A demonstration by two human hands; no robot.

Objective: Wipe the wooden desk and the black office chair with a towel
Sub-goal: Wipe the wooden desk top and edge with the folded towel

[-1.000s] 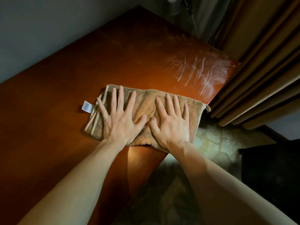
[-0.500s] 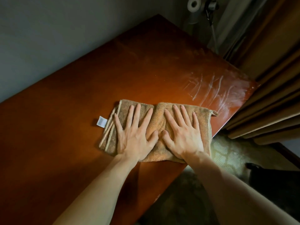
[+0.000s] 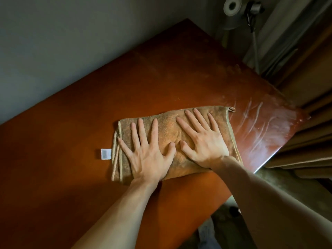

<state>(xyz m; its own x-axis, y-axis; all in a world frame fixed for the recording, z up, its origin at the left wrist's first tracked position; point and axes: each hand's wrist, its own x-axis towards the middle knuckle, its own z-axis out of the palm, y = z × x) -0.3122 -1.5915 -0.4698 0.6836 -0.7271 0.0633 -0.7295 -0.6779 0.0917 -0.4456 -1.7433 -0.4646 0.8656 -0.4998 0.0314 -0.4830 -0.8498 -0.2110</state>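
Observation:
A folded tan towel (image 3: 168, 123) lies flat on the reddish-brown wooden desk (image 3: 75, 144), a white label (image 3: 105, 154) sticking out at its left edge. My left hand (image 3: 145, 153) presses flat on the towel's left half with fingers spread. My right hand (image 3: 203, 141) presses flat on its right half, thumbs nearly touching. The desk's right corner (image 3: 265, 130) shows pale dusty streaks. The black office chair is not in view.
A grey wall (image 3: 71, 42) runs along the desk's far side. Brown curtains (image 3: 309, 123) hang at the right, close to the desk corner. A white roll and a dark clamp (image 3: 251, 9) sit beyond the far corner. Patterned floor (image 3: 280, 186) shows below the front edge.
Both hands have slid the towel away from the desk's front edge, further onto the desktop. The view has shifted too, so more of the far corner shows.

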